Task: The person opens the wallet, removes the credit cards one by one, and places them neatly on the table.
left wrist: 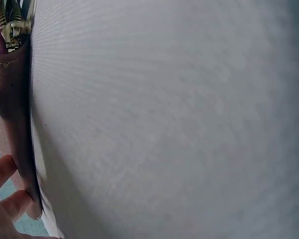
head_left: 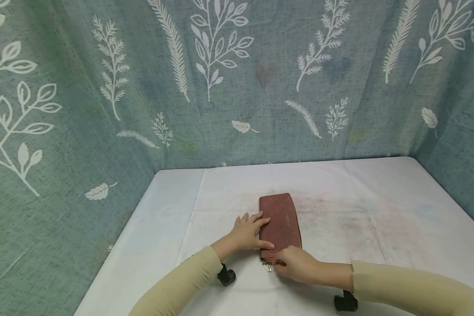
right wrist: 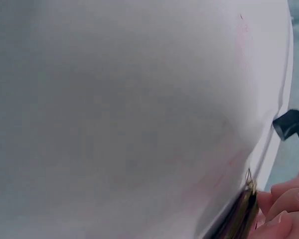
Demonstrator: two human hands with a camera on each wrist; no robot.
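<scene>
Left hand (head_left: 245, 233), grip spread, rests fingertips on the left side of one reddish-brown zip-around wallet (head_left: 278, 221), which lies on the white-covered counter (head_left: 339, 219), metal zipper pull (head_left: 266, 267) at its near end, where the right hand (head_left: 298, 265), grip curled, pinches the edge.

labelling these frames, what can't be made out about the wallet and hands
Printing on the wallet: too small to read, head view.
Wallet's interior: hidden by its cover, head view.
Right hand's exact grip: hidden by the hand itself, head view.
Left hand: partly cut off by the picture's edge, left wrist view.
</scene>
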